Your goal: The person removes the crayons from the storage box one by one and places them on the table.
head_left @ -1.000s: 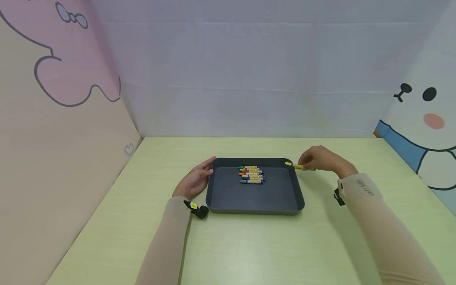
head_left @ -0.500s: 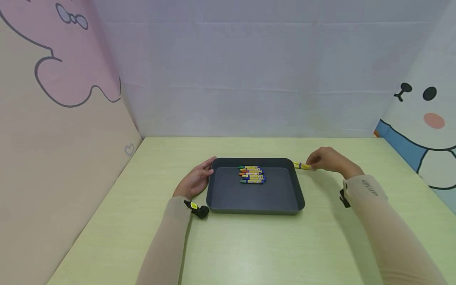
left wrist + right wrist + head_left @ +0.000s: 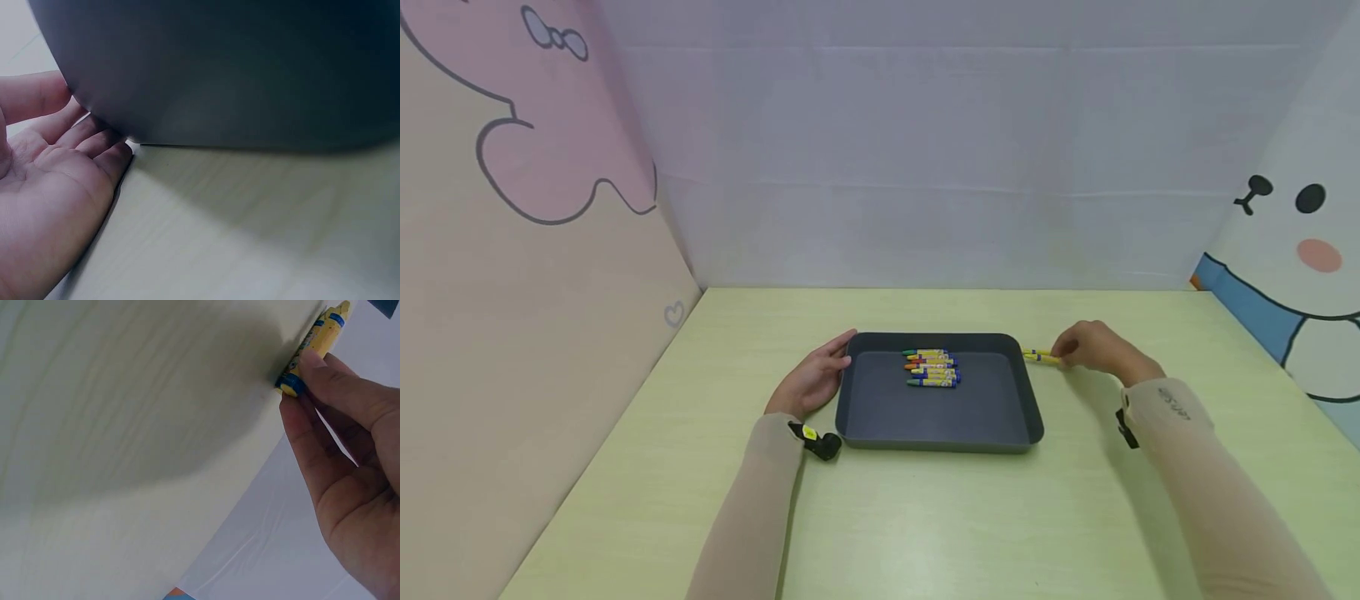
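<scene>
A dark grey tray (image 3: 1000, 417) lies on the pale green table (image 3: 925, 525). Several crayons (image 3: 932, 368) lie in a stack in its far half. My left hand (image 3: 814, 377) rests flat against the tray's left wall (image 3: 237, 81), its fingers (image 3: 94, 140) straight and touching the wall. My right hand (image 3: 1093, 348) is just right of the tray's far right corner and pinches a yellow crayon (image 3: 1040, 357) low over the table. In the right wrist view the fingers (image 3: 325, 419) curl round the crayon (image 3: 315, 344), whose end bears a blue band.
Panels enclose the table: a pink cartoon wall (image 3: 535, 208) on the left, a pale lilac backdrop (image 3: 925, 167) behind, and a white cartoon bear (image 3: 1300, 250) on the right. Bare tabletop stretches in front of the tray and to both sides.
My right hand has carried the yellow crayon from over the tray's far right corner outward to the right and down toward the table. The left hand has stayed against the tray.
</scene>
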### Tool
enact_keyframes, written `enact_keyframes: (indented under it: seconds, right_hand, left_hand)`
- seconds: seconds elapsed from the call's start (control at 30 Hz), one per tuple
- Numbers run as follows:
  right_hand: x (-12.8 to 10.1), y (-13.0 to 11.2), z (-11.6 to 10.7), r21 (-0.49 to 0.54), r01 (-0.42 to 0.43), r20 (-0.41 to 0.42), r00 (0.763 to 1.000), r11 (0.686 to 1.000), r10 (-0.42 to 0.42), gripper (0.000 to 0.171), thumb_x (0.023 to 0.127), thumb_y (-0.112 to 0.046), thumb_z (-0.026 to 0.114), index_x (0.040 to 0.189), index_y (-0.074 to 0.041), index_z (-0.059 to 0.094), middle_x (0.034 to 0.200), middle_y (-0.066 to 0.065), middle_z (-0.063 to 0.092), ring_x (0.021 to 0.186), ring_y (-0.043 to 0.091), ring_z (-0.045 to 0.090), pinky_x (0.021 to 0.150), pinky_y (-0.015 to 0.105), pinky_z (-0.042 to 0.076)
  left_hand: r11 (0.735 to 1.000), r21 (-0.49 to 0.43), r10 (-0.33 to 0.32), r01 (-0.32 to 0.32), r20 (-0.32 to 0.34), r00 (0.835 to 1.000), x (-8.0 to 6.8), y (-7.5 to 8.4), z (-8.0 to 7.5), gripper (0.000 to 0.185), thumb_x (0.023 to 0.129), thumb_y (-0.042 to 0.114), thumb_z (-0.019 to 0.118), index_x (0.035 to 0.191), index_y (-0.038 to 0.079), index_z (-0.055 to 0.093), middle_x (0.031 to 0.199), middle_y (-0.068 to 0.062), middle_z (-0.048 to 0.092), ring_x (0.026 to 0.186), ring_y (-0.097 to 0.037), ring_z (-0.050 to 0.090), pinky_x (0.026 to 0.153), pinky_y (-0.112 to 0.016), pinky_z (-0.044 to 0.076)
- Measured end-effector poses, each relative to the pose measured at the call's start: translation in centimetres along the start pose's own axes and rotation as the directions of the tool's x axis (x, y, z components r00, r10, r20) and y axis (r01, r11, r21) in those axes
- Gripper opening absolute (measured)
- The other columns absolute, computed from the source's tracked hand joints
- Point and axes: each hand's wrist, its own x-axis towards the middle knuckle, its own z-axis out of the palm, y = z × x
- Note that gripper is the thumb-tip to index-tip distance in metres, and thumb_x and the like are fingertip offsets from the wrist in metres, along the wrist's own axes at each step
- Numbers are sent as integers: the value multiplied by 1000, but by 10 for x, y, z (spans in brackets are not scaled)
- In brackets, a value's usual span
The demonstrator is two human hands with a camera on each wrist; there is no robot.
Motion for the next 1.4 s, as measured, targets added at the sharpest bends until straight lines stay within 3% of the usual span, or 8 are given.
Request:
enact_keyframes:
  seconds: [0.17,0.53,1.0,1.4]
  right_hand:
    - [-1,0,3,-8,-4,-5,1000,1000,4,14,83,1,69,96,3,72,96,18,71,88,29,63,78,44,51]
    - [0,2,9,-15,2,-23,1000,1000,-3,14,84,1,67,97,2,73,98,19,70,90,31,62,77,44,51]
    - [-2,0,8,-4,6,-23,1000,1000,-6,14,83,3,67,96,4,72,92,17,69,82,24,62,72,40,52]
    - [-2,-4,0,9,-5,-4,1000,1000,5,16,82,0,69,97,3,72,93,17,70,82,24,62,73,40,52]
  left_hand:
    - [1000,8,7,-7,10,1000,0,0,0,64,98,-10,31,156,11,10,163,-2,4,148,-18,11,105,-22,34]
    - [1000,9,4,-4,8,1000,-1,0,0,64,99,-10,30,156,11,10,163,-1,3,148,-18,11,110,-25,31]
    - [1000,-3,2,-2,-12,1000,0,-1,-1,64,98,-10,32,156,12,15,163,-1,9,146,-20,16,96,-19,41]
    - [1000,3,3,-3,-6,1000,-1,0,0,64,98,-10,31,156,12,14,163,-1,9,145,-19,17,100,-21,38]
